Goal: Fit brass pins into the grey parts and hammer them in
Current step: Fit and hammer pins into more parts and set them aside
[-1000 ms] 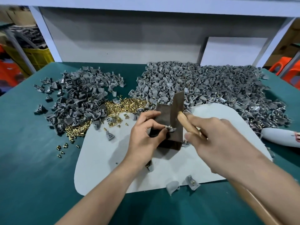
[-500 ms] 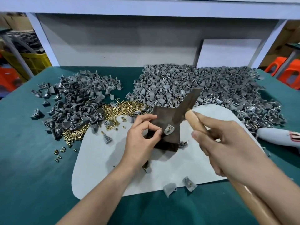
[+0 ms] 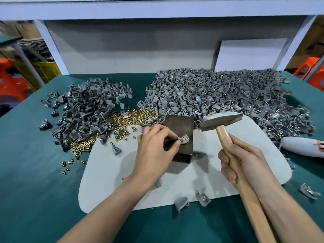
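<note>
A dark metal block (image 3: 180, 127) stands on a pale grey mat (image 3: 175, 179). On the block's top lies a small grey part (image 3: 183, 139) with a brass pin in it, pinched by my left hand (image 3: 154, 153). My right hand (image 3: 245, 163) grips the wooden handle of a hammer (image 3: 220, 122); its steel head hangs to the right of the block, above the mat. A heap of brass pins (image 3: 133, 117) lies left of the block. Grey parts form a large pile (image 3: 219, 95) at the back right and a smaller pile (image 3: 84, 113) at the left.
The table (image 3: 35, 190) has a green cover. Loose grey parts (image 3: 181, 203) lie at the mat's near edge, with one more (image 3: 116, 149) and scattered pins (image 3: 67, 163) at the left. A white tool (image 3: 303, 149) lies at the right. A grey panel closes the back.
The hammer head has swung up and to the right, away from the block. My left hand keeps the grey part in place on the block.
</note>
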Demonstrator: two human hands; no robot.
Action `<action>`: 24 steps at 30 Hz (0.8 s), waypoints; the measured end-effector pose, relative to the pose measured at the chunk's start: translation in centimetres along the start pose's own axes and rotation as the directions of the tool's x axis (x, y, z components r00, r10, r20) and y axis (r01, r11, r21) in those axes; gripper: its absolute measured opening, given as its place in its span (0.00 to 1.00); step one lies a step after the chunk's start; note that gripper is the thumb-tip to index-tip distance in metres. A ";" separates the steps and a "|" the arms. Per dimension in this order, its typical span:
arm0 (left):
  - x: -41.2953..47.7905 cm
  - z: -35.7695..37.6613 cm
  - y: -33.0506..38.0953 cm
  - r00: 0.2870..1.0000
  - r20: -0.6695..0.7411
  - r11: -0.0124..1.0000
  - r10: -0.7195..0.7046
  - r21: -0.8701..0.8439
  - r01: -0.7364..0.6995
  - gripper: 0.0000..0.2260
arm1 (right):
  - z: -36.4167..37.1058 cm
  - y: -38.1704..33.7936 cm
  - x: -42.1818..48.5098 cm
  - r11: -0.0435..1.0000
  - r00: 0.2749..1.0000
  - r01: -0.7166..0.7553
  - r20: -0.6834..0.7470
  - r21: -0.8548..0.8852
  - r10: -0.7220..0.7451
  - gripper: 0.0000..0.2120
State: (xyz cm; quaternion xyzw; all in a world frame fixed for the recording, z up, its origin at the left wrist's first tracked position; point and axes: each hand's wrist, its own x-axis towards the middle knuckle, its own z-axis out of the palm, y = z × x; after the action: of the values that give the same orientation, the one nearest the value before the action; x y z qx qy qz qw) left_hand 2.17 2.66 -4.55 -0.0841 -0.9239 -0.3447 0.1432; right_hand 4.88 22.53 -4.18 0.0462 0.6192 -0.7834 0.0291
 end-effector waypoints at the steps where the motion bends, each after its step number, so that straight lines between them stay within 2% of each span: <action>1: 0.1 -0.1 0.4 1.000 -0.005 1.000 -0.015 -0.012 0.014 0.05 | -0.2 0.1 0.1 1.000 1.000 -0.006 0.000 0.016 0.006 0.07; 3: 0.5 -0.8 1.2 0.993 0.023 0.973 -0.118 -0.196 0.120 0.05 | -0.6 0.4 0.1 0.999 1.000 -0.016 -0.014 0.032 0.016 0.08; 4: 0.7 -1.3 1.7 0.978 0.085 0.910 -0.190 -0.358 0.208 0.05 | -0.7 0.5 0.2 0.999 0.999 -0.019 -0.028 0.040 0.020 0.09; 6: 0.9 -2.5 3.1 0.926 0.291 0.685 -0.242 -0.624 0.375 0.07 | -0.9 0.7 0.3 0.998 0.998 -0.026 -0.063 0.063 0.030 0.12; 7: 0.9 -2.8 3.6 0.906 0.363 0.609 -0.219 -0.675 0.417 0.07 | -0.9 0.8 0.3 0.997 0.996 -0.030 -0.079 0.074 0.036 0.12; 8: 1.0 -3.1 4.0 0.898 0.395 0.583 -0.193 -0.690 0.428 0.08 | -0.8 0.9 0.4 0.996 0.995 -0.035 -0.090 0.084 0.043 0.11; 11: 1.0 -3.5 4.7 0.910 0.385 0.610 -0.154 -0.687 0.394 0.08 | -0.8 1.2 0.5 0.994 0.993 -0.035 -0.106 0.105 0.046 0.09; 14: 1.2 -3.4 5.0 0.930 0.332 0.651 -0.156 -0.673 0.349 0.09 | -0.9 1.3 0.5 0.995 0.994 -0.031 -0.101 0.096 0.041 0.12; 24: 1.0 -3.8 5.2 0.959 0.281 0.700 -0.028 -0.680 0.220 0.09 | -0.6 1.8 0.3 0.996 0.997 0.028 -0.067 -0.080 -0.034 0.07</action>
State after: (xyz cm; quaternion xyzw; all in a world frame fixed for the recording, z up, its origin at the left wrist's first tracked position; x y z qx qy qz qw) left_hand 3.28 4.09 1.70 -0.1119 -0.7360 -0.6665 -0.0406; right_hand 4.80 22.68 -6.07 0.0623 0.6511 -0.7564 -0.0024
